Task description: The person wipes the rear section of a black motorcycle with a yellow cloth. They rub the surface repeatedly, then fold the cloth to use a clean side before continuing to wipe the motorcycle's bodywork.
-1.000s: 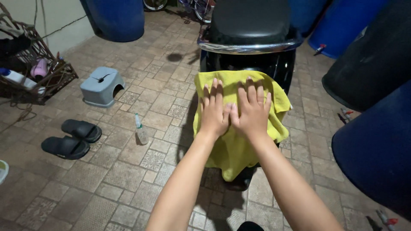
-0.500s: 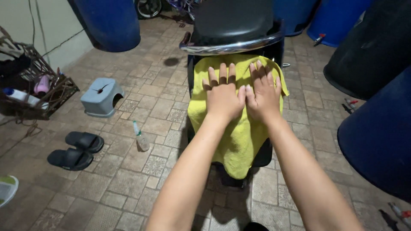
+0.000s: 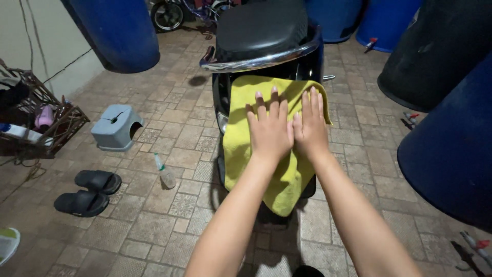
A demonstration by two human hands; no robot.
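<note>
1. Left hand [image 3: 270,134]: flat, palm down, fingers spread and extended, pressed on the yellow cloth [image 3: 241,138]; nothing gripped
2. Right hand [image 3: 309,129]: likewise flat and open, touching the left hand side by side, equally near the cloth
3. Yellow cloth: directly under both palms, draped over the rear of the black scooter [image 3: 266,36], just below its chrome rail [image 3: 256,62]; long axis runs from the rail down toward the person
4. Surroundings: plastic bottle [image 3: 165,174] on the paved floor [image 3: 169,231] to the left, black sandals [image 3: 89,192] and grey stool [image 3: 115,127] further left

one head view, looking steeply down and forward from close above the scooter's rear [image 3: 266,61] and paved floor [image 3: 169,215].
</note>
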